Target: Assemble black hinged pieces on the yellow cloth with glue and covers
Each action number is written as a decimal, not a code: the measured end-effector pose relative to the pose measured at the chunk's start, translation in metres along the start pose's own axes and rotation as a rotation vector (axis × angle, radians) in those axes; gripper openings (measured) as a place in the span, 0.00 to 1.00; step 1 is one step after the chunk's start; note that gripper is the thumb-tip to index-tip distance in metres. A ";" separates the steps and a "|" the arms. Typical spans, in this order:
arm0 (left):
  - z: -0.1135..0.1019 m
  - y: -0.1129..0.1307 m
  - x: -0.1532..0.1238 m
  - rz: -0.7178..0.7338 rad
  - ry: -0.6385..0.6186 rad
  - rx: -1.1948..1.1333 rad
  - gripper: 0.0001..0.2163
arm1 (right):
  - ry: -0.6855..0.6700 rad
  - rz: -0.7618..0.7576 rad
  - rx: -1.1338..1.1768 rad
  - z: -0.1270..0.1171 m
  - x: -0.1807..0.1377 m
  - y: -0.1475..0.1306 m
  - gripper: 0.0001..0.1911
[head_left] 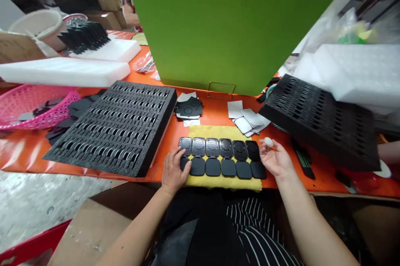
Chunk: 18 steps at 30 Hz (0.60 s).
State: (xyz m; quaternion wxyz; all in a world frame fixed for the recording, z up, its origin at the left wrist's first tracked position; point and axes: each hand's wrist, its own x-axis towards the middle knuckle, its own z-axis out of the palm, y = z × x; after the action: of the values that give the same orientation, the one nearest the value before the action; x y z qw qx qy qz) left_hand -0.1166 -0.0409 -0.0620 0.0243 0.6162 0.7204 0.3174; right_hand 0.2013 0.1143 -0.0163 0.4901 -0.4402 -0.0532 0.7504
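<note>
Black hinged cases (pixel 212 157) lie opened in a row on a yellow cloth (pixel 225 183), their gridded halves at the back and plain halves toward me. My left hand (pixel 175 169) rests at the row's left end, thumb and fingers apart, over the leftmost case, whose lower half it partly hides. At the right end, my right hand (pixel 275 156) is turned partly palm up, with a small white oval piece (pixel 268 141) at its fingertips. Behind the row lie white square sheets (pixel 246 116) on the right and black cut-out sheets (pixel 189 107) on the left.
A slotted black foam tray (pixel 115 128) holding thin discs lies left; another foam tray (pixel 318 120) tilts at right. A green panel (pixel 231 28) stands behind. A pink basket (pixel 37 105) and white foam blocks (pixel 65 71) are far left. Another person's arm (pixel 389 152) shows at right.
</note>
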 end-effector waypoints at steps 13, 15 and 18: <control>0.007 -0.001 0.001 -0.010 0.090 0.125 0.25 | 0.145 -0.129 0.061 -0.033 0.049 -0.046 0.11; 0.008 -0.001 0.002 -0.011 0.086 0.147 0.25 | 0.176 -0.139 0.071 -0.037 0.034 -0.040 0.12; 0.009 -0.001 0.004 -0.031 0.065 0.188 0.26 | 0.145 -0.121 0.084 -0.041 -0.007 -0.032 0.12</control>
State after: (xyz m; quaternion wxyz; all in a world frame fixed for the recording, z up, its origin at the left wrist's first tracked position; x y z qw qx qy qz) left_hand -0.1148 -0.0329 -0.0684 -0.0522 0.5938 0.7569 0.2679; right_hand 0.2535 0.1108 -0.0206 0.5551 -0.4684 -0.0122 0.6872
